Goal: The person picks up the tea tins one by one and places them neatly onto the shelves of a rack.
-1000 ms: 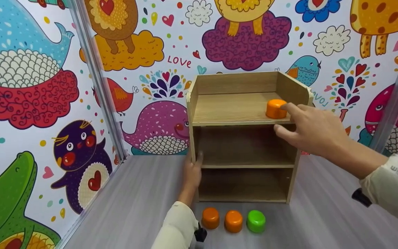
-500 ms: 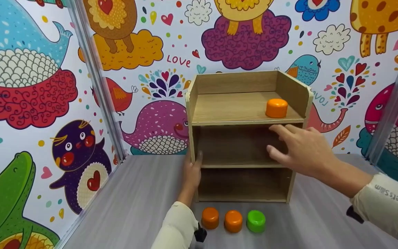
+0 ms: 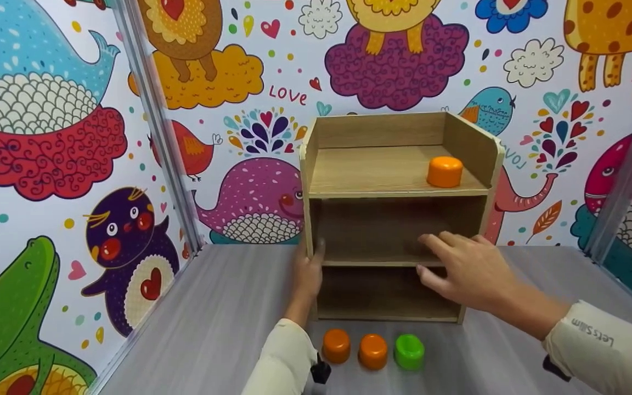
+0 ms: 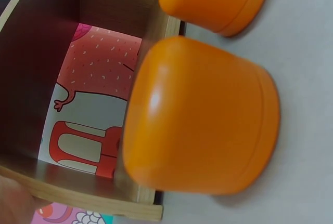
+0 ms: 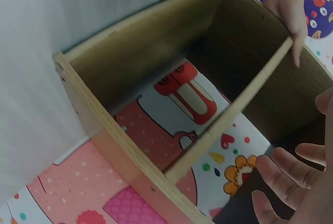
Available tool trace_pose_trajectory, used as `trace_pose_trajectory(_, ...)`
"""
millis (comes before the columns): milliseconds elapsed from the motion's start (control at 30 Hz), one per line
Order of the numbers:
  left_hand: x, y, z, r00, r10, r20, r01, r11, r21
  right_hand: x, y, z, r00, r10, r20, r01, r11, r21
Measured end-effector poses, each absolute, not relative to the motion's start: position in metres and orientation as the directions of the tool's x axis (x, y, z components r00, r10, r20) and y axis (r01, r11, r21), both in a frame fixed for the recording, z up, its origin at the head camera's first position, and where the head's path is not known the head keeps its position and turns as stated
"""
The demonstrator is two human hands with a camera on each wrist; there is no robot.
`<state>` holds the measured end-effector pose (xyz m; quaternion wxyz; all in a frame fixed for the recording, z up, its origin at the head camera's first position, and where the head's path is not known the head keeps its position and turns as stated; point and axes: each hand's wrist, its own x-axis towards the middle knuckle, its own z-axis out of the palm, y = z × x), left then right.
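Observation:
My left hand (image 3: pixel 308 271) grips the left side panel of a small wooden shelf unit (image 3: pixel 398 193), thumb on the inner side; the right wrist view also shows this hand (image 5: pixel 291 5) on the panel edge. My right hand (image 3: pixel 467 269), its fingers relaxed and holding nothing, hovers in front of the unit's right side near the middle board. On the top board, toward the right front, stands an orange rounded cylinder (image 3: pixel 445 171). Before the unit, two similar orange cylinders (image 3: pixel 336 346) (image 3: pixel 373 351) and a green one (image 3: pixel 409 351) stand in a row, large orange ones (image 4: pixel 203 115) filling the left wrist view.
The shelf unit stands on a grey tabletop (image 3: pixel 228 307) and has two lower compartments below its top board. Cartoon-printed walls (image 3: pixel 272 49) enclose the back and sides, with metal corner posts (image 3: pixel 157 126) at left and right.
My right hand has moved down from beside the orange cylinder on the top board to the middle board's height. That cylinder stays in place, and my left hand keeps its grip on the panel.

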<state>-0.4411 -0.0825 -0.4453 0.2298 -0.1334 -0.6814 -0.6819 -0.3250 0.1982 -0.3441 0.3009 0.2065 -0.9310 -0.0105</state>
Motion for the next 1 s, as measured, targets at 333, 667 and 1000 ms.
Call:
trace_pose_trajectory(333,-0.439,-0.082,-0.445,-0.854,-0.13,0.504,0.498,0.075,0.864,-0.327,0.191,-0.379,-0.737,-0.418,0.531,-0.401,0.903,0.155)
trace_pose_trajectory(667,-0.438,-0.082,-0.446,-0.865,-0.148,0.479,0.469,0.103,0.877,-0.329,0.186,-0.408,-0.75,-0.434,0.499,-0.416,0.896,0.154)
trace_pose_trajectory(1000,-0.44,-0.083,-0.446,-0.855,-0.13,0.501,0.496,0.076,0.865,-0.329,0.183,-0.421,-0.833,-0.404,0.377,-0.385,0.914,0.129)
